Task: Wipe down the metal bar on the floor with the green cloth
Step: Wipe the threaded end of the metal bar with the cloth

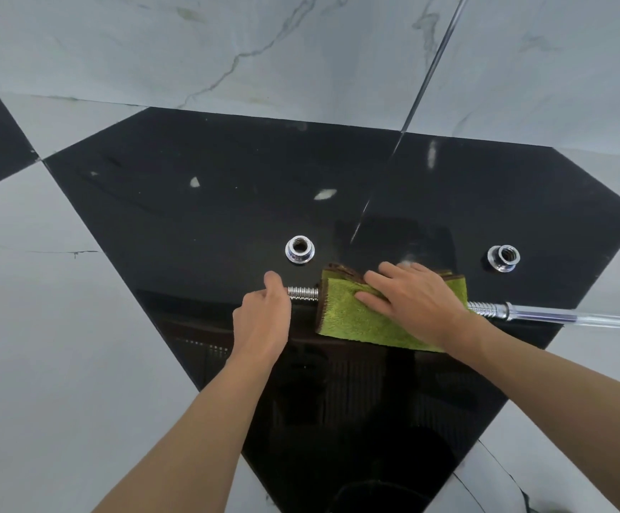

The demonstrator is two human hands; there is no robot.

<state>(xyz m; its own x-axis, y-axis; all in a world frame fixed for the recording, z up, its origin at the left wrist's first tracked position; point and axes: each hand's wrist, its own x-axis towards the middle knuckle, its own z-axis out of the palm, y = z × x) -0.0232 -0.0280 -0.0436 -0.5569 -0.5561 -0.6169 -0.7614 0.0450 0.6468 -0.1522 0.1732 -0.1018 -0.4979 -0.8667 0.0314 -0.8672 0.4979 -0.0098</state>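
Two bare forearms reaching up from the lower edge over a glossy black floor tile [197, 187]. Left hand [264, 316] curled around the left end of the metal bar [538, 315], fingers clenched over the threaded section, thumb up on top. Right hand [412, 301] laid flat and spread on the green cloth [349, 316], palm pressing down, fingers pointing left, not curled around anything.

Green cloth folded, brown-edged, draped over the middle of the bar and hiding that stretch of it. Short run of ribbed thread showing between left hand and cloth. Bar lying on the black tile, running left to right, emerging again just past the right wrist: more thread, then a collar, then a smooth shiny shaft stretching off toward the right edge and onto pale tile.

Beyond the bar, two chrome threaded nuts standing on the black tile, apart from the bar: left nut [300, 249] just behind the gap between the hands, right nut [504, 258] well off to the right. Pale marble-veined tiles [78, 327] surrounding the black one on all sides.
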